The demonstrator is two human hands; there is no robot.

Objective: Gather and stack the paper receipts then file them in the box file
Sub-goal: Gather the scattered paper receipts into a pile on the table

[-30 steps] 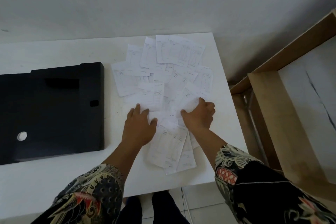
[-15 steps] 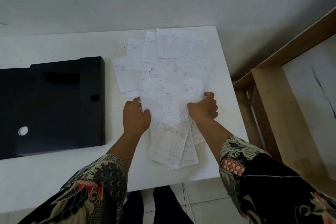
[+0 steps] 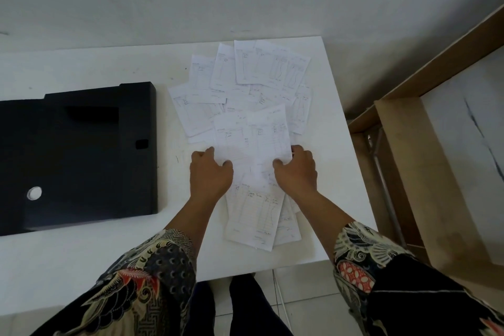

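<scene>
Gathering step, early. Left hand (image 3: 211, 172) and right hand (image 3: 296, 169) each pinch a side edge of a few thin white receipts (image 3: 252, 139) mid-pile on the white table (image 3: 81, 267); the rest lie fanned loosely. Next: sweep in strays, square edges. Flat matte black box file (image 3: 79, 155) lies closed, left.

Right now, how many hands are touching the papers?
2. The left hand pinches the left edge of the held receipts; the right hand pinches their right edge. None seem hidden.
</scene>
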